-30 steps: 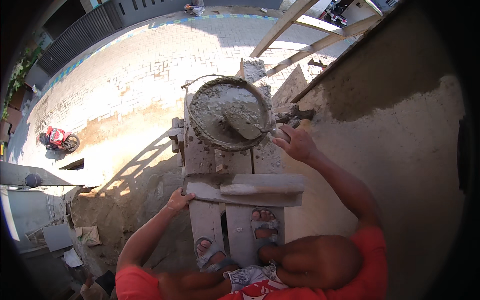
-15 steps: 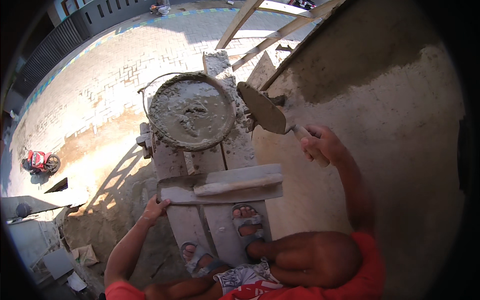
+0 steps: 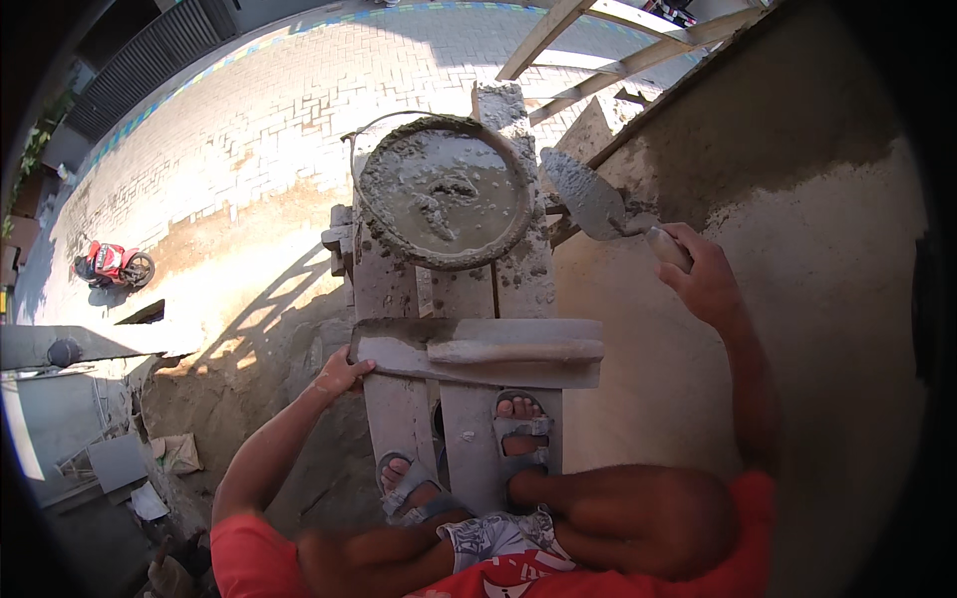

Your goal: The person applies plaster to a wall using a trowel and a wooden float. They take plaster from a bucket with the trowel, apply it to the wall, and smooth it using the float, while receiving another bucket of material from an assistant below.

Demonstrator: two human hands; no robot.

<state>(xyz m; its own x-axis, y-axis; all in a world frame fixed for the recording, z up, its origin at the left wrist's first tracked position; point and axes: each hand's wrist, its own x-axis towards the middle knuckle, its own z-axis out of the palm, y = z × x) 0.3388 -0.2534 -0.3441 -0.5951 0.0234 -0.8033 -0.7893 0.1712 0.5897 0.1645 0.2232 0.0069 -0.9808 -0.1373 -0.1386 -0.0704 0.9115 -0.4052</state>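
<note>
A trowel (image 3: 596, 206) sits right of centre in the upper half of the frame, set on a slant: its tapering blade points to the upper left, while its stubby, pale, rounded handle runs down to the right. Lumpy grey mortar (image 3: 570, 183) coats the tip end of the blade; the broader end nearer the handle looks smoother.

A long, flat float (image 3: 394, 355) lies almost level across the middle of the frame, handle side up. It is a greyish board with a darker, wet-looking stain along its upper left edge. A paler bar handle runs lengthwise over it, from left of its middle to its right end.
</note>
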